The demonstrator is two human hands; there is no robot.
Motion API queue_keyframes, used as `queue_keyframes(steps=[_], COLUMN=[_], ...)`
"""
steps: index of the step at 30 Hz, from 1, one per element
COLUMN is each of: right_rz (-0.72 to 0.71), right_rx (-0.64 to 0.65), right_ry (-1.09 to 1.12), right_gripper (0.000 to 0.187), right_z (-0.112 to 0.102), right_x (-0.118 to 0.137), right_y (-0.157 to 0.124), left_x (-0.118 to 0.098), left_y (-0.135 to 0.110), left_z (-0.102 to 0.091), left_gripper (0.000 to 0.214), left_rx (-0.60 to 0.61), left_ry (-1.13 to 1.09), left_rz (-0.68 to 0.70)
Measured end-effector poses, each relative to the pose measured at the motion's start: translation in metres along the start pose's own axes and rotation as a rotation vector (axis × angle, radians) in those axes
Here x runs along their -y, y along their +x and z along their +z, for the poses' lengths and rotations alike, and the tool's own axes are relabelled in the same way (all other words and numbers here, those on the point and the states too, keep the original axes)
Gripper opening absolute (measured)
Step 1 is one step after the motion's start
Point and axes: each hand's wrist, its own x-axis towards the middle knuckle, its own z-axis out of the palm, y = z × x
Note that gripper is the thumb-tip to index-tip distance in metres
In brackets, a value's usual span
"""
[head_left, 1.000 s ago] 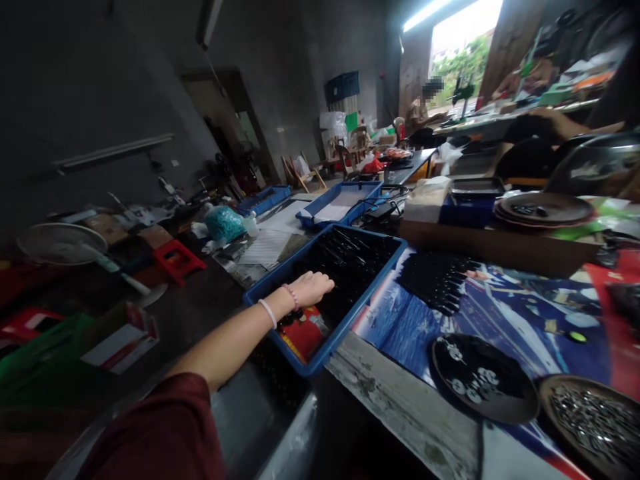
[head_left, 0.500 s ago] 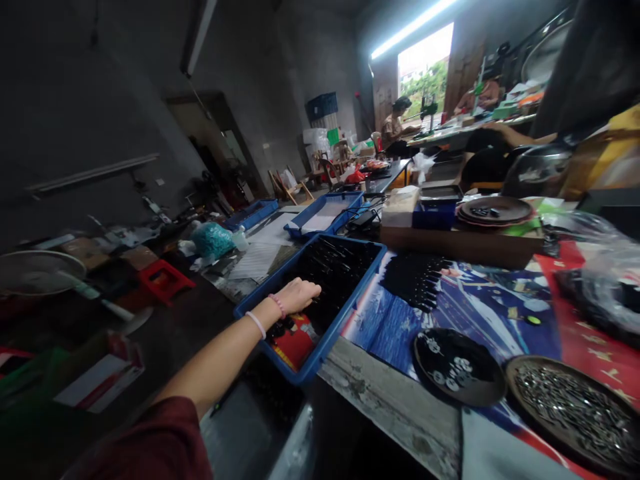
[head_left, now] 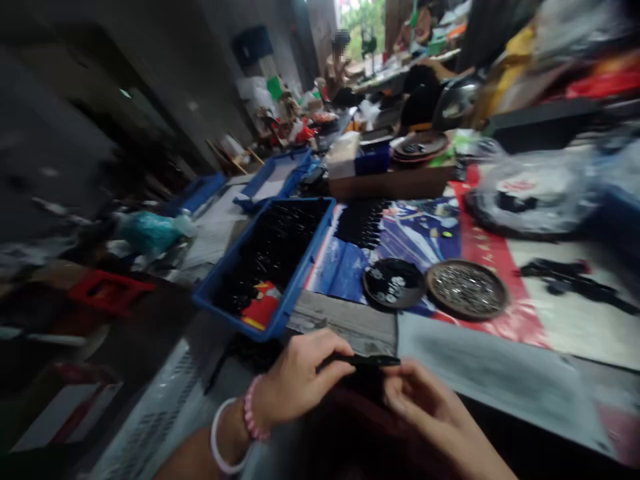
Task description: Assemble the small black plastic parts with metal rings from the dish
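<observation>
Here, I have the left grip [head_left: 300, 380] and right grip [head_left: 430, 403] pinching a black piece [head_left: 374, 361] between them. Beyond, a blue tray [head_left: 233, 323] and metal parts [head_left: 467, 287] crowd the worktop [head_left: 345, 317].

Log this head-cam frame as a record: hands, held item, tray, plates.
left_hand: pinching a slim black piece
right_hand: at the piece's other end; grip unclear
blue tray: black pieces, red-and-yellow item at near end
dark plate: silvery discs
brown plate: small shiny metal parts; right of dark plate
</observation>
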Motion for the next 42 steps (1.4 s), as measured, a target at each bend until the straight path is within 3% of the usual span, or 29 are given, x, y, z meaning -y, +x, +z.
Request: queue_keyframes(steps=[2, 5, 8, 11, 15, 19, 23, 27, 32, 38, 42], right_rz=[0.028, 0.023, 0.004, -0.006, 0.030, 0.023, 0.022, 0.049, 0.050, 0.068, 0.094], right_rx=[-0.040, -0.078, -0.130, -0.164, -0.093, 0.011, -0.002, -0.016, -0.007, 0.018, -0.058], right_ry=[0.204, 0.275, 0.283, 0.312, 0.280, 0.046, -0.198, -0.259, -0.365, -0.531, -0.598], right_gripper=[0.046, 0.038, 0.031, 0.031, 0.034, 0.031, 0.027, 0.026, 0.024, 0.025, 0.024], right_z=[-0.005, -0.018, -0.028, -0.030, -0.023, -0.021, -0.028, -0.033, -0.032, -0.036, -0.046], right_x=[0.004, 0.005, -0.001, -0.006, -0.005, 0.006, 0.009, 0.002, -0.001, 0.015, 0.030], right_y=[0.002, -0.002, -0.012, -0.017, -0.023, -0.032, -0.041, -0.044, -0.045, -0.049, -0.060], left_x=[-0.005, -0.012, -0.020, -0.025, -0.027, -0.030, -0.034, -0.031, -0.026, -0.026, -0.027], left_y=[-0.002, 0.000, 0.000, -0.004, -0.007, -0.003, 0.001, 0.002, -0.001, -0.008, -0.010], left_z=[0.032, 0.063, 0.079, 0.092, 0.108, 0.115, 0.117, 0.121, 0.124, 0.121, 0.119], left_gripper=[0.007, 0.011, 0.013, 0.011, 0.017, 0.027, 0.022, 0.015, 0.011, 0.013, 0.019], left_rx=[0.037, 0.021, -0.033, -0.096, -0.190, -0.241, -0.302, -0.371, -0.465, -0.493, -0.516], left_ry=[-0.129, -0.278, -0.480, -0.821, -1.154, -1.284, -1.349, -1.380, -1.442, -1.505, -1.494], left_rz=[-0.059, -0.143, -0.279, -0.480, -0.577, -0.620, -0.599, -0.515, -0.507, -0.591, -0.639])
